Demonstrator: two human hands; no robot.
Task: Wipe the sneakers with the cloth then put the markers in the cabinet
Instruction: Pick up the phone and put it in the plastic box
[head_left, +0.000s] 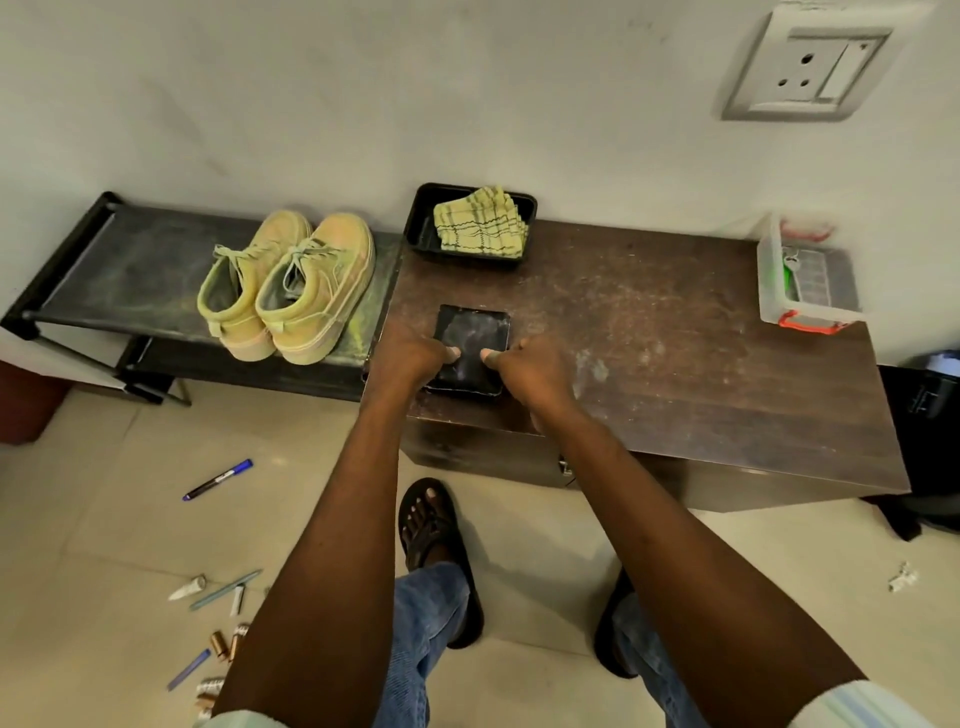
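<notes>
Both hands are gripping a black tablet lying on the cabinet (675, 364) surface: the left hand (410, 358) and right hand (535, 371) are clamped on its near edge, thumbs pressing its face. Left of the cabinet, the sneakers (291, 283) are sitting on a rack; the cloth (480, 223) is lying in a black tray at the cabinet's far edge, and a marker (218, 479) is lying on the floor left of it.

Count: two sneakers (288, 283), one cloth (480, 222) in one black tray (422, 228), one blue marker (218, 479) on floor, one clear box (802, 280) far right.
</notes>
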